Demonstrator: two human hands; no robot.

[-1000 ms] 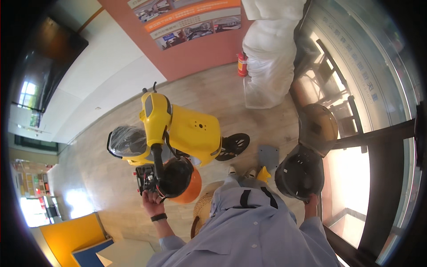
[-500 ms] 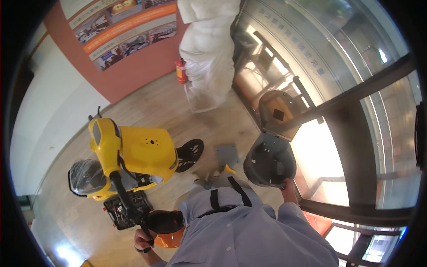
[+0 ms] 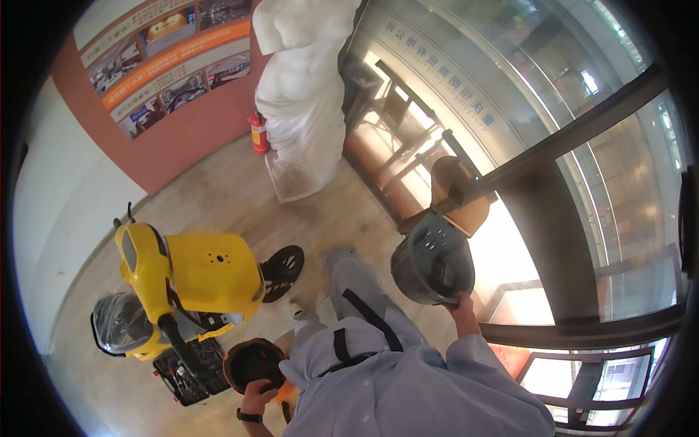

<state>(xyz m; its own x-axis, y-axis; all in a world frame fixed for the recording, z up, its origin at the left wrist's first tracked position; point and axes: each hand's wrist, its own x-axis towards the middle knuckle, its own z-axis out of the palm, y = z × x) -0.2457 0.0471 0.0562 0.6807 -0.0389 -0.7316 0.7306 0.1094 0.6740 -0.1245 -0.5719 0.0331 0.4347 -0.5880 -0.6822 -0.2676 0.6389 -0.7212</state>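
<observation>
My left hand, with a dark band at the wrist, is closed on the rim of an orange shell with a black hollow inside, like a helmet. It hangs low beside my left leg. My right hand grips the near rim of a dark grey tub, its thumb showing over the edge. The tub's mouth faces up toward me, and small holes dot its far wall. A yellow scooter stands to the left, its black handlebar grip close to the orange shell.
An open black tool case lies on the floor below the scooter. A grey plate lies ahead, partly behind my leg. Glass panes in dark frames line the right. Farther off stand a white wrapped statue and a red fire extinguisher.
The view has shifted, and my legs have come forward over the grey plate. The orange shell has tipped so its black inside shows more. The tub has tilted in my right hand.
</observation>
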